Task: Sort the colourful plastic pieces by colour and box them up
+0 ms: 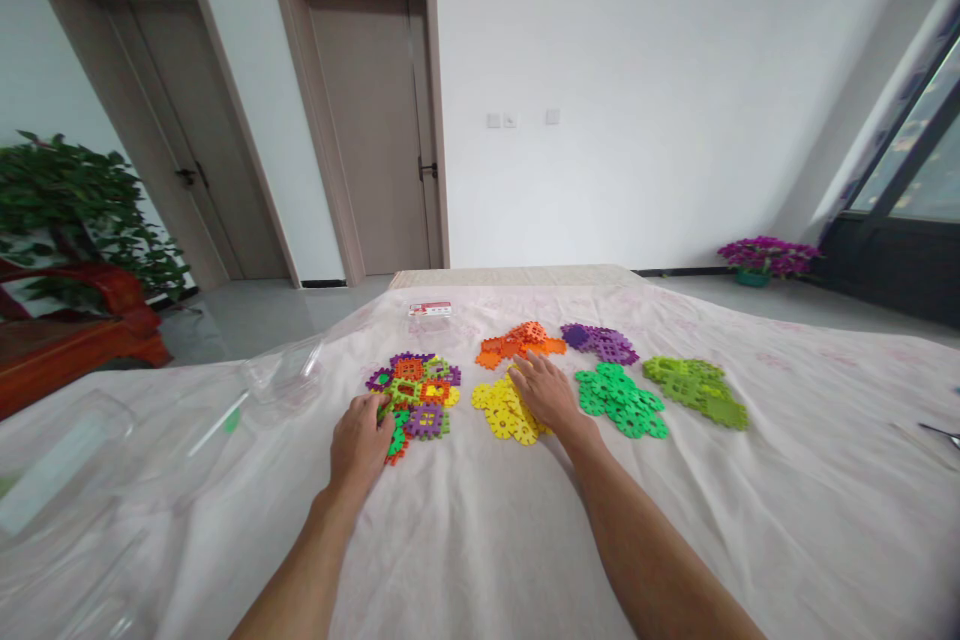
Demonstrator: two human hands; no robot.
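My left hand (pixel 364 440) lies against the left side of a mixed pile of plastic building pieces (pixel 424 392) in purple, orange, green and yellow. Its fingers curve over the pile's edge, with the thumb apart; I see nothing gripped in them. My right hand (pixel 549 392) stretches over the heap of yellow round notched pieces (pixel 501 410), fingers extended and apart. Its fingertips come close to the heap of orange square pieces (pixel 525 342). Beside that hand lie green flower-shaped pieces (pixel 621 402), with purple pieces (pixel 604 340) behind them and lime-green square pieces (pixel 694 388) further right.
Several clear plastic containers (pixel 281 380) stand at the left on the cloth-covered table (pixel 480 540). A clear box with a red-and-white label (pixel 430 310) sits behind the mixed pile. Dark metal objects (pixel 941 434) lie at the right edge. A red wooden chair (pixel 112 310) stands left.
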